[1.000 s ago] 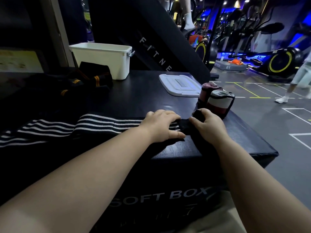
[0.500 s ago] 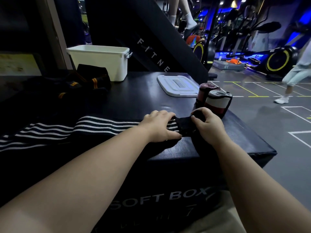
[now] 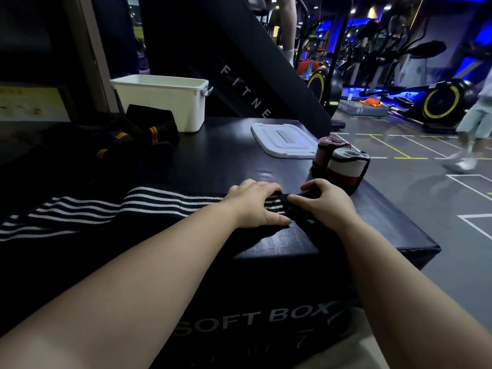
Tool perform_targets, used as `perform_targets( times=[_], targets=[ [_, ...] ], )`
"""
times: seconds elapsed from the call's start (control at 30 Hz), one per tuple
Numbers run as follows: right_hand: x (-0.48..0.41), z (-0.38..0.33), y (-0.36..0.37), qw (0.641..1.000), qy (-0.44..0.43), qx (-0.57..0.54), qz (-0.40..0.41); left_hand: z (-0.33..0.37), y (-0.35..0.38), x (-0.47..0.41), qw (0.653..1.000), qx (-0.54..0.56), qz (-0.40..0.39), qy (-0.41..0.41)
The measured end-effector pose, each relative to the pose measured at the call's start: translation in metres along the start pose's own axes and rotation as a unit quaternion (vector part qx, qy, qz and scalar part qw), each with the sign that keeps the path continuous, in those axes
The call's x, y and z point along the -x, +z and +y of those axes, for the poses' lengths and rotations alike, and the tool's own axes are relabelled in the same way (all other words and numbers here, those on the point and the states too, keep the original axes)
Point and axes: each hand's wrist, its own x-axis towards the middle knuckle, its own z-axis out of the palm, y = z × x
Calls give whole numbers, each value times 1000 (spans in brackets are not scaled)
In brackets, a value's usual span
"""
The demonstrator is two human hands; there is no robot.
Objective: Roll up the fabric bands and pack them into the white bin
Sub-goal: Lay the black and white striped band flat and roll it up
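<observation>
The black band with white stripes point(image 3: 149, 206) lies flat across the near part of the counter point(image 3: 218, 161), running from the far left edge toward the middle, and its right end is under my hands. My left hand point(image 3: 253, 205) presses down on the striped part with the fingers spread flat, not closed around anything. My right hand point(image 3: 323, 203) has its grip curled onto the dark end of the band, thumb and fingertips pinching a small started roll of it just beside my left fingertips. Just beyond my right hand stand two rolled bands point(image 3: 343, 162), touching each other near the right edge of the counter: a pinkish one behind and a white, red and black one in front. Beyond them the white lid point(image 3: 285, 141) lies flat on the counter. The white bin point(image 3: 162, 102) stands open at the far left of the counter, well apart from my hands; I cannot see into it. In front of the bin a heap of dark bands with orange stripes point(image 3: 141, 131) lies loose, touching the bin's front wall. The counter is a black padded block whose front face reads SOFT BOX. Past it, on the gym floor at the right, a person point(image 3: 476, 123) is blurred, with exercise machines point(image 3: 436, 99) behind.
</observation>
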Motion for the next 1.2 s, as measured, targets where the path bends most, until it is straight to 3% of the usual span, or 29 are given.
perform_targets(
  times=[0.3,0.7,1.2],
  targets=[
    [-12,-11,-2,993,41,-56,-94,-1,-3,0,1000,13,-17,-14],
    [-8,-13,0,996,32,-9,-78,-5,1,8,998,-65,-12,-19],
    [1,-13,-4,994,29,-87,-59,-39,-14,48,994,-105,-19,-39]
  ],
)
